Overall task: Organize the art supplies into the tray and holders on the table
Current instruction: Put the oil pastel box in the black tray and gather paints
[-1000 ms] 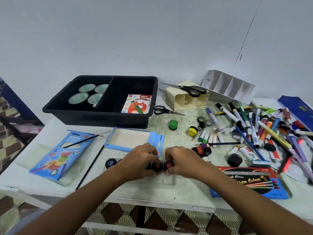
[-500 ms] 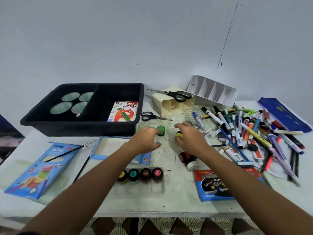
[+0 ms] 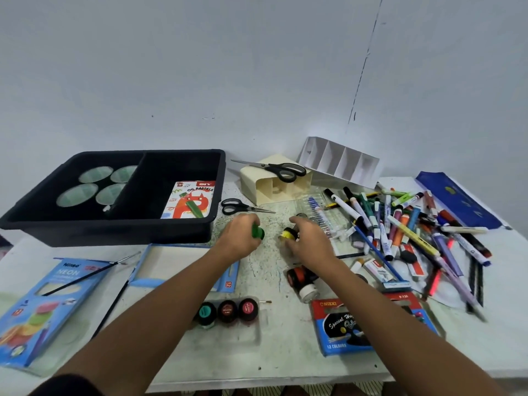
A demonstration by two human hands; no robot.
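My left hand (image 3: 238,237) grips a green-capped paint pot (image 3: 258,232) just above the table's middle. My right hand (image 3: 310,240) holds a yellow-capped paint pot (image 3: 288,234) beside it. A row of paint pots (image 3: 227,310) with teal and red lids stands in a clear plastic holder near the front edge. More pots (image 3: 300,278) lie under my right forearm. The black two-part tray (image 3: 120,224) sits at the back left with round lids and an oil pastels box (image 3: 190,202) inside. A cream holder (image 3: 270,187) and a white divided holder (image 3: 340,164) lie tipped at the back.
A heap of markers and pens (image 3: 408,232) covers the right side. Scissors lie on the cream holder (image 3: 281,168) and by the tray (image 3: 243,207). A blue neon box (image 3: 43,307), brushes (image 3: 85,277), an open blue box (image 3: 174,262) and a crayon box (image 3: 343,324) lie at the front.
Both hands left the row of pots at the front edge, reached to the table's middle, and closed on the green and yellow pots, lifting them slightly.
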